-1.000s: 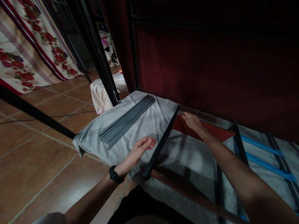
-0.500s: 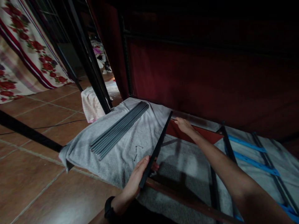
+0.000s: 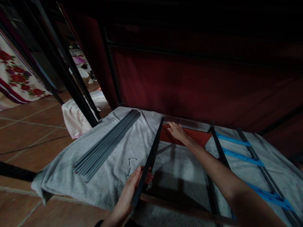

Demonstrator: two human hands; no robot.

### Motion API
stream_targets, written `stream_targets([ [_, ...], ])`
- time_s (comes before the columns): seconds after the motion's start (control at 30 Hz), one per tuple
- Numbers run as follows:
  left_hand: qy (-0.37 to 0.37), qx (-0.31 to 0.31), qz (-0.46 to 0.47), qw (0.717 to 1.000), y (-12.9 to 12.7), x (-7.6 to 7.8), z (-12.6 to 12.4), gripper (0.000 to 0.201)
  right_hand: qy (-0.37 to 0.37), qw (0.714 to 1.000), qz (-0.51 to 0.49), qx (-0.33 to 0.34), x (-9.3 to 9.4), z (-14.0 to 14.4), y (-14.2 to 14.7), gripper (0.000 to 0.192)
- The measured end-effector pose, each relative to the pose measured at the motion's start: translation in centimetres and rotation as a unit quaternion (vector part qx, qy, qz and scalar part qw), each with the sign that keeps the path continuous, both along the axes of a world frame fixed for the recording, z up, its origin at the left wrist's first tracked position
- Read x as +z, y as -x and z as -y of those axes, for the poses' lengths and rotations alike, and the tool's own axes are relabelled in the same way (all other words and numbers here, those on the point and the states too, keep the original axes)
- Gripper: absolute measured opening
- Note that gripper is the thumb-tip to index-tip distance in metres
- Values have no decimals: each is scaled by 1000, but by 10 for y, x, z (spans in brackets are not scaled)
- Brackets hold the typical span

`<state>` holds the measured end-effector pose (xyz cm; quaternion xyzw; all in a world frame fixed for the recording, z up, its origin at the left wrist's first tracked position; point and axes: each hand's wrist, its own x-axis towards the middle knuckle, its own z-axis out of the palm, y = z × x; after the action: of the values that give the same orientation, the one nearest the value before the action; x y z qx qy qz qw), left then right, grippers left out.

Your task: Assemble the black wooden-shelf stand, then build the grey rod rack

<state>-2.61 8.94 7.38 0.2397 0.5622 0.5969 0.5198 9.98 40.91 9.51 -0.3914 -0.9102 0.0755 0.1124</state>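
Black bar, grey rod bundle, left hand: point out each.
black bar (image 3: 155, 143), head view, mid-length of the bar.
grey rod bundle (image 3: 107, 143), head view, middle of the bundle.
left hand (image 3: 132, 190), head view, back of the hand.

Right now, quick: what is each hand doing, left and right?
Left hand: closed around the near end of the long black metal bar.
Right hand: open, fingers spread flat on the frame's reddish-brown rail, gripping nothing.

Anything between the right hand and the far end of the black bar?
Nothing visible. The right hand rests just beside the far end of the black bar; the left hand already grips its near end.
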Motion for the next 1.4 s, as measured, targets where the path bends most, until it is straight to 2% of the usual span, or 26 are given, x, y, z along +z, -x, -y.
stream_targets([
  [0.13, 4, -4, -18, 1000, 5, -6, 1, 53, 1, 1000, -3, -7, 0, -1, -6, 46],
  [0.3, 24, 0, -8, 1000, 9, -5, 1, 58, 8, 999, 10, -33, 2, -5, -11, 43],
  [0.47, 46, 11, 8, 999, 14, -8, 0, 59, 12, 999, 26, -24, 7, -3, -15, 37],
  [0.63, 48, -6, 15, 999, 12, -1, -3, 58, 10, 1000, 28, -9, 10, 8, -20, 36],
  [0.87, 53, -29, 4, 998, 5, 6, -7, 61, 0, 1000, 19, -5, 7, 14, -29, 41],
  [1.03, 53, -46, 11, 997, 5, 5, -9, 61, -27, 999, 14, 13, 5, 16, -37, 43],
  [1.17, 59, -31, 9, 998, 5, 4, -9, 63, -29, 999, 24, 10, 7, 21, -36, 42],
  [1.4, 40, -40, 16, 998, 8, -1, -7, 60, -30, 999, 6, -10, 6, 22, -39, 57],
])
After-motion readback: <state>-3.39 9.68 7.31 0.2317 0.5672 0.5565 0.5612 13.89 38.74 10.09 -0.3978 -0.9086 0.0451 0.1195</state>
